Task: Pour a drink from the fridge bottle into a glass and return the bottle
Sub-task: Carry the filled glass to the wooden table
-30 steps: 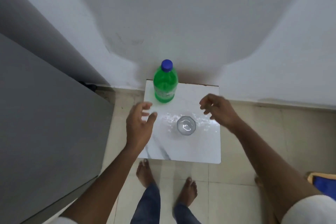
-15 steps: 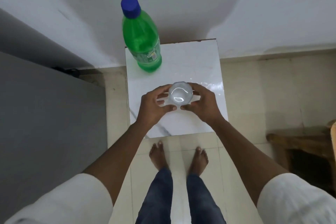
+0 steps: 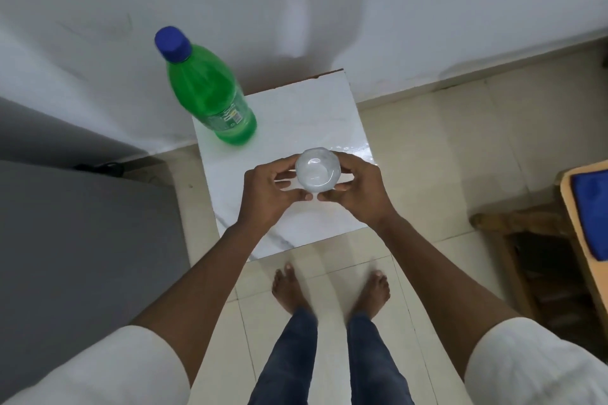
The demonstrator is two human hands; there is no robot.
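Landmark: small white marble-top table [image 3: 296, 128], back edge against the white wall [image 3: 329, 10]. Largest thing nearby is the grey fridge [image 3: 82, 240], filling the whole area left of the table with only a narrow strip of tiled floor [image 3: 444, 174] between them. Right of the table, well apart, a wooden stool frame [image 3: 526, 240] and a wooden-edged seat with a blue cushion [image 3: 592, 214] at the picture's edge. Dark cable [image 3: 98, 168] on the floor at the wall, left of the table's back corner.

Green bottle [image 3: 210, 99] with blue cap [image 3: 173, 43] on, standing upright on the table's back-left corner, near the left edge. Apart from both hands.

Clear faceted glass [image 3: 317, 173] over the middle of the table, toward its right side, mouth up. Whether it touches the tabletop or is lifted, can't tell. Left hand [image 3: 268, 194] cups it from the left, right hand [image 3: 357, 189] from the right. Fingers of both curled round the glass wall, thumbs nearly meeting at the near side. Both hands closed on the glass.

Table surface free at the back right and along the near edge. Open floor right of the table up to the stool. Person's bare feet [image 3: 329, 289] just in front of the table's near edge.
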